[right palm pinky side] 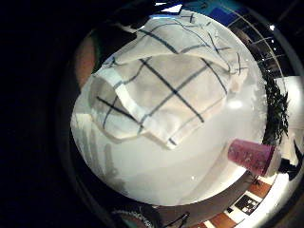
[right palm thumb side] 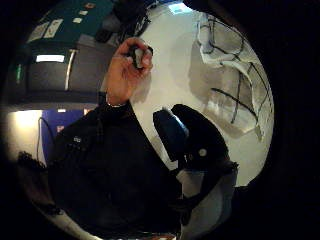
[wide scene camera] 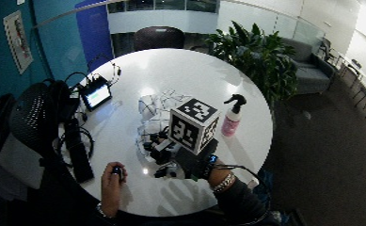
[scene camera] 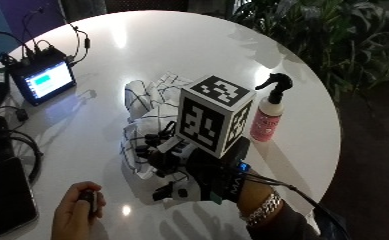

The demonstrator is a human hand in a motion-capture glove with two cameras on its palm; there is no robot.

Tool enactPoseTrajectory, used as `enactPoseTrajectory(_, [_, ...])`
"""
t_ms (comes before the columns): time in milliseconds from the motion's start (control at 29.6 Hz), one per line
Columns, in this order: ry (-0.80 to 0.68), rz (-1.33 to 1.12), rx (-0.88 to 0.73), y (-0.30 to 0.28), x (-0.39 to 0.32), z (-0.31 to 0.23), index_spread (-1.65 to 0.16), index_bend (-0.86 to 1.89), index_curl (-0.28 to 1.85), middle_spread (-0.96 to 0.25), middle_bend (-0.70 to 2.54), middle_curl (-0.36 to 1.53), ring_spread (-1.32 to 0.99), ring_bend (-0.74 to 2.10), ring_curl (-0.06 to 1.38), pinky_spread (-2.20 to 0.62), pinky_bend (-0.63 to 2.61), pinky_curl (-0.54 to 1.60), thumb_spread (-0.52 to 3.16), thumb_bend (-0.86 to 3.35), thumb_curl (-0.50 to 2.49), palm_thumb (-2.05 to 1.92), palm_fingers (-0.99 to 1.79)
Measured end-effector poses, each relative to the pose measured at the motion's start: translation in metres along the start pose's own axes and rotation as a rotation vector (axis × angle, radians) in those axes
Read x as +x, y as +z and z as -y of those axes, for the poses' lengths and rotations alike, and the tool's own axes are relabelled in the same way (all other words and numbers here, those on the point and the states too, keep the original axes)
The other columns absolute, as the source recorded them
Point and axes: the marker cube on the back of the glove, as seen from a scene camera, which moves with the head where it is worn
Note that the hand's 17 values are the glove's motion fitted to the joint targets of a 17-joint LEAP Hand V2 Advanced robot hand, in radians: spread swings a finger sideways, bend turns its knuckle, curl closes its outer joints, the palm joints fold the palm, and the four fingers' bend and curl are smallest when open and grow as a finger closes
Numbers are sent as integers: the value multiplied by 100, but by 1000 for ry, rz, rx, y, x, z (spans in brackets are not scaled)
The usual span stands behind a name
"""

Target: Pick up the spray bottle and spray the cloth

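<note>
Hovering at lower centre of the outside view, the gloved right hand [scene camera: 171, 167] sits over the near edge of the cloth [scene camera: 144, 112], fingers spread and relaxed, grasping nothing. Bare hand [scene camera: 81, 210], lower left, is clenched round a small dark object [scene camera: 87, 197]. Bottle [scene camera: 270, 110] stands upright right of centre, just beside the cloth, untouched. Screen [scene camera: 44, 80] upper left on the table [scene camera: 181, 45]. Plant [scene camera: 314, 30] beyond, upper right.
</note>
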Motion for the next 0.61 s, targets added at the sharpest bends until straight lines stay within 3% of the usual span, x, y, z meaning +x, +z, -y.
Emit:
enactPoseTrajectory(270, [3, 24, -33, 9, 1, 3, -37, 17, 15, -5, 23, 13, -5, 27, 12, 20, 40, 18, 81, 22, 10, 40, 41])
enactPoseTrajectory(608, [7, 27, -50, 16, 1, 3, -43, 15, 19, -5, 23, 20, -6, 29, 17, 24, 40, 23, 105, 18, 14, 44, 41])
